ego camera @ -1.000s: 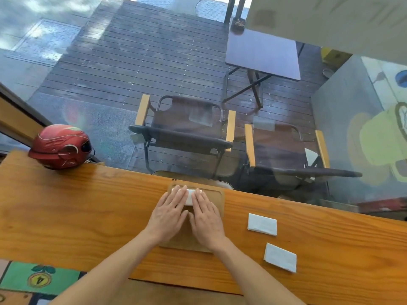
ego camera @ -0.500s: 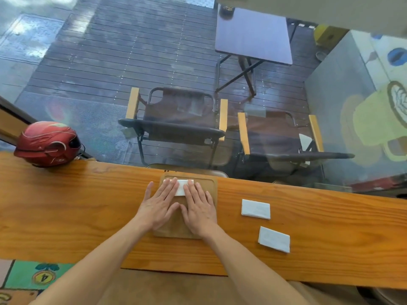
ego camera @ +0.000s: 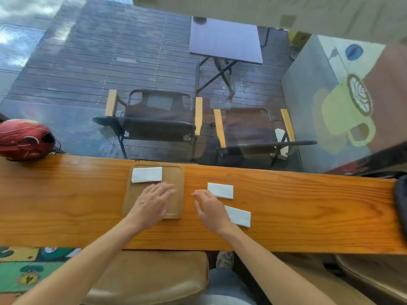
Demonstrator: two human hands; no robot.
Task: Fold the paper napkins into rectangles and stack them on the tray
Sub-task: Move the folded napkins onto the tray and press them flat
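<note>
Both hands, left and right, have lifted off the napkin on the tray, fingers relaxed and empty; two folded napkins await stacking.

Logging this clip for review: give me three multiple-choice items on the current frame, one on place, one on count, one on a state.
1. Where on the tray does the folded napkin lie?
A. far left corner
B. near right corner
C. off it

2. How many napkins lie on the wooden counter off the tray?
A. none
B. two
C. four

3. What is the left hand doing?
A. gripping the helmet
B. open above the tray
C. pinching a napkin

Answers: 1 A, it sits by the tray's far left rim. 2 B, two lie right of the tray. 3 B, its fingers are spread and hold nothing.
</note>
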